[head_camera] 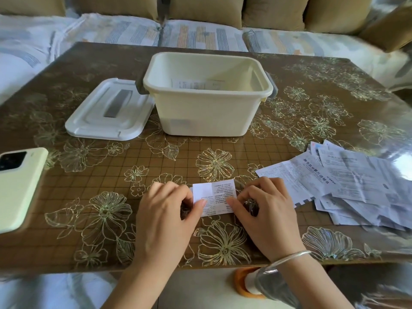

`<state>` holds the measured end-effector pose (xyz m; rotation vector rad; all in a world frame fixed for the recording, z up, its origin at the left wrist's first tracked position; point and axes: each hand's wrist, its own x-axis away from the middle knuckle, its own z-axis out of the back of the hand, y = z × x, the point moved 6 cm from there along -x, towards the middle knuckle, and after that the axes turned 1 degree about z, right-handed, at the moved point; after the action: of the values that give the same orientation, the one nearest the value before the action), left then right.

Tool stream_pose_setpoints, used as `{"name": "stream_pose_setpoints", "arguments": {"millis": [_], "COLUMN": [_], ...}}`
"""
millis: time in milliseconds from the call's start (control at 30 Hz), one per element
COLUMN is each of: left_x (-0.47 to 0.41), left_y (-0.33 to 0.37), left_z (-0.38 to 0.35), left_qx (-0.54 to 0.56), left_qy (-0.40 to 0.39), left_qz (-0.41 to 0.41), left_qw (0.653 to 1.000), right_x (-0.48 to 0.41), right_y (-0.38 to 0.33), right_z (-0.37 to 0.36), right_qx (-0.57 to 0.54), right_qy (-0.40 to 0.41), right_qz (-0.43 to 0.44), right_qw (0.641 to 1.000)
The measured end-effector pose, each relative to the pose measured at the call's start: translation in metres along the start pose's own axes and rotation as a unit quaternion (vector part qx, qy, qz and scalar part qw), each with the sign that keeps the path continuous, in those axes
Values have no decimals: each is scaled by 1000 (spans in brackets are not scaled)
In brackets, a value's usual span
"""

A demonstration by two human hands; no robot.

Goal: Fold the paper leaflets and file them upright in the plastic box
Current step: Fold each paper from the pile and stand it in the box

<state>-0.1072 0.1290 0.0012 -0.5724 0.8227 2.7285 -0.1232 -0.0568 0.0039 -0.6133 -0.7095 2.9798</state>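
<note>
A person sits at a brown table [142, 157] patterned with gold flowers. Both hands work on one small white leaflet [217, 194] lying flat on the table near its front edge. The left hand [165, 210] pinches the leaflet's left side, fingers curled, thumb pressed on the paper. The right hand [265, 210] pinches the right side the same way, and a silver bangle [289, 257] circles that wrist. Beyond the hands, at the table's middle, stands an open cream plastic box [207, 114]. A few folded leaflets [196, 83] show inside it against the far wall. Its white lid [89, 121] lies flat just left of the box. A loose pile of unfolded leaflets [356, 186] spreads to the right of the hands. A pale green phone [20, 192] lies at the left edge. A sofa [200, 36] runs behind the table.
</note>
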Motion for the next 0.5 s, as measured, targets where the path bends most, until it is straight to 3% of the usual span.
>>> {"name": "stream_pose_setpoints", "arguments": {"millis": [267, 367, 500], "left_x": [-1, -1, -1], "left_y": [4, 3, 17], "left_z": [-1, 0, -2], "left_qx": [-27, -11, -23], "left_qy": [-11, -15, -20], "left_qz": [-6, 28, -32], "left_qw": [1000, 999, 999], "right_x": [-2, -4, -8], "right_y": [-18, -22, -21], "right_z": [2, 0, 5], "right_qx": [85, 91, 49], "right_qy": [-37, -89, -121], "right_qz": [-45, -83, -138], "right_qw": [995, 988, 982]}}
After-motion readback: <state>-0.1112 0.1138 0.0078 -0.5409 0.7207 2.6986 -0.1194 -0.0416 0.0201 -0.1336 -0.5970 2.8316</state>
